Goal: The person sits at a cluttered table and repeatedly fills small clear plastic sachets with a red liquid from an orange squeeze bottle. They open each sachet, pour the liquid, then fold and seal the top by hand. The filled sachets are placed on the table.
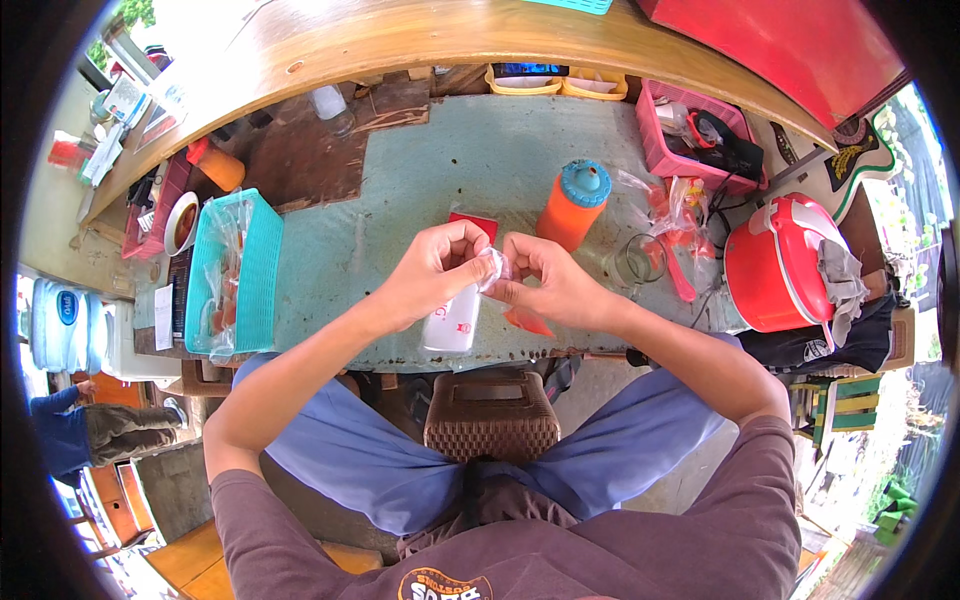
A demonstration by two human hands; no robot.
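My left hand (431,270) and my right hand (555,281) meet above the worn blue-green tabletop (330,255). Between their fingertips they pinch a crumpled piece of clear plastic (493,270). Just under my left hand lies a white pack (452,322) with red print. A small orange-filled plastic bag (528,321) shows below my right hand; whether it joins the pinched plastic, I cannot tell. Partly hidden behind my fingers is a flat red item (476,223). Beyond my right hand stands an orange squeeze bottle (571,206) with a blue lid.
On the left is a turquoise basket (264,277) holding bagged items. To the right are a glass (636,261), plastic bags with a pink spoon (679,274), a red cooler jug (780,270) and a pink basket (664,146). A wooden shelf (420,45) overhangs the far side.
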